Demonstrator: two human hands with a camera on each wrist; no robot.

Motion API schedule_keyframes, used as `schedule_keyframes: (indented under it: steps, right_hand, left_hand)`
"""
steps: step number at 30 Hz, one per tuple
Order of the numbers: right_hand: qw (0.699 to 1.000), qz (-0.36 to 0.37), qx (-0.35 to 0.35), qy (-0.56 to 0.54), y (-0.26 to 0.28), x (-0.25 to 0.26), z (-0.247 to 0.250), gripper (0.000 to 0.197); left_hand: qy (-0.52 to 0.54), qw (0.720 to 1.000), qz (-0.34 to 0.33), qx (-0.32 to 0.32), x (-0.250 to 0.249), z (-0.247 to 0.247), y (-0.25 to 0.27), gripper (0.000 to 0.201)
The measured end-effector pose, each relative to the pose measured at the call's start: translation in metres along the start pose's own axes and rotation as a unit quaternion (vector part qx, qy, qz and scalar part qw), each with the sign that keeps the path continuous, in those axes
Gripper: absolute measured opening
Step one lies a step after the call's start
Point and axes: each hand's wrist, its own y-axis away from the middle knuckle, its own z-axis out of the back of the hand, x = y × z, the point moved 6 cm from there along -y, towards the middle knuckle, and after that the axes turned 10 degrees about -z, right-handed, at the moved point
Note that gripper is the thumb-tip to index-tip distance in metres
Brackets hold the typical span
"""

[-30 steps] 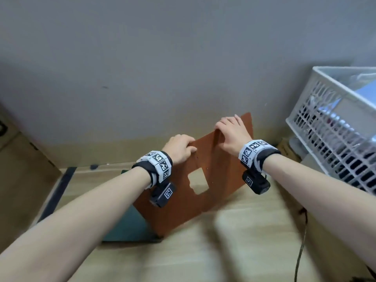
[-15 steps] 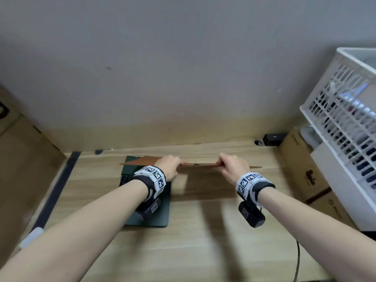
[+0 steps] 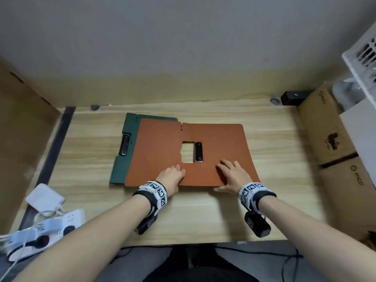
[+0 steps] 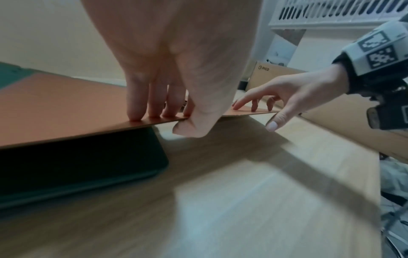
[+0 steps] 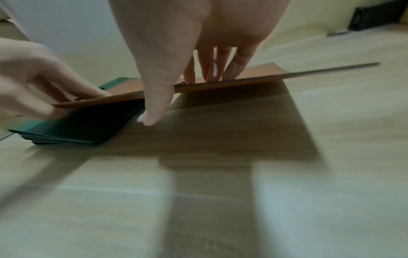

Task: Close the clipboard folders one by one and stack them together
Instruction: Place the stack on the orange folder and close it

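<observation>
An orange-brown clipboard folder [image 3: 158, 151] lies spread open, its black clip [image 3: 198, 151] beside a rectangular cut-out. Its left half overlaps a dark green folder [image 3: 122, 167] with its own clip [image 3: 124, 144]. My left hand [image 3: 172, 176] pinches the near edge by the fold, fingers [image 4: 154, 108] on top and thumb underneath. My right hand [image 3: 232, 174] holds the right half's near edge, fingers [image 5: 207, 69] on top, thumb below. In the right wrist view the orange folder [image 5: 260, 73] hovers just above the table, and the green folders [image 5: 77, 129] look like a thin stack.
A wooden table [image 3: 203, 216] stands against a wall. Cardboard boxes [image 3: 329, 135] and a white slatted basket [image 3: 362, 64] crowd the right side. A white adapter [image 3: 44, 197] and a power strip [image 3: 50, 226] with cables lie at the near left. A small black box [image 3: 293, 97] sits at the back right.
The orange folder was raised and tilted, then level in the air; now both hands have brought it down, spread open, over the green folder. The head view has tipped downward.
</observation>
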Motion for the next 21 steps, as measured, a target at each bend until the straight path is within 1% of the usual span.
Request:
schedule_keyframes:
  steps: [4,7,10,12,15,17,19,21]
  right_hand:
    - [1.0,-0.025,0.019,0.001,-0.004,-0.005,-0.033,0.108]
    - [0.999,-0.032,0.027,-0.005,-0.006,0.0,-0.049,0.109]
    - [0.998,-0.037,0.038,-0.042,-0.006,0.009,-0.054,0.092]
    - [0.997,-0.04,0.033,-0.048,-0.008,0.013,-0.051,0.082]
    - [0.998,-0.037,0.028,-0.029,-0.011,0.017,-0.044,0.071]
    - [0.999,-0.032,0.026,-0.022,-0.014,0.02,-0.037,0.062]
    - [0.999,-0.038,0.018,-0.018,-0.018,0.022,-0.028,0.054]
    - [0.999,-0.047,0.004,-0.012,-0.025,0.024,-0.022,0.056]
  left_hand:
    - [-0.015,1.0,0.003,0.014,-0.003,-0.028,-0.002,0.073]
    - [-0.023,0.999,0.003,0.022,-0.002,-0.041,-0.005,0.077]
    - [-0.021,0.999,0.002,0.045,0.002,-0.053,-0.006,0.073]
    - [-0.009,0.999,0.005,0.042,0.004,-0.055,-0.006,0.065]
    - [0.033,0.999,0.002,0.003,0.012,-0.048,-0.005,0.036]
    - [0.094,0.995,0.003,-0.038,0.024,-0.041,0.0,0.024]
    - [0.172,0.981,0.02,-0.087,0.043,-0.037,0.007,0.029]
    - [0.224,0.963,0.057,-0.141,0.068,-0.032,0.018,0.036]
